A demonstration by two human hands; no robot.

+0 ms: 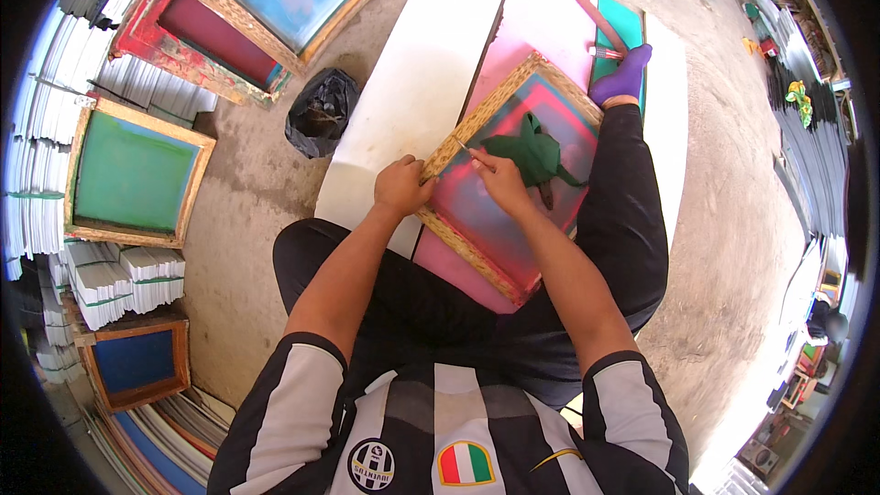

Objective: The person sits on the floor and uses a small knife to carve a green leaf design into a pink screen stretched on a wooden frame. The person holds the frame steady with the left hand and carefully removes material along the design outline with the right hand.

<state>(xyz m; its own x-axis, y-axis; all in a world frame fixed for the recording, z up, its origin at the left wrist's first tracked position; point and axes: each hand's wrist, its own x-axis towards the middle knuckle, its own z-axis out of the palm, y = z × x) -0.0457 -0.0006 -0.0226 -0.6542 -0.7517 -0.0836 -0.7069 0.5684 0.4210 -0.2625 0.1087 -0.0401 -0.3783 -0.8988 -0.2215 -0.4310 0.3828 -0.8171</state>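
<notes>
A wood-edged printing screen (481, 270) with a pink and grey-blue mesh rests tilted across the boards in front of me, against my bent leg. My left hand (401, 187) is closed on the outer left edge of its frame. Pinched in my right hand (498, 179) is a small thin tool (463, 141), its tip at the inner side of the same edge; its exact kind is too small to make out. A crumpled dark green cloth (532, 148) lies on the mesh just beyond my right hand.
Beneath lie white (417, 55) and pink boards (541, 0). A teal panel (619, 14) and a reddish-brown stick-like piece (607, 20) are by my purple-socked foot (623, 76). A black plastic bag (323, 112), more screens (137, 174) and stacked white sheets (124, 275) stand left.
</notes>
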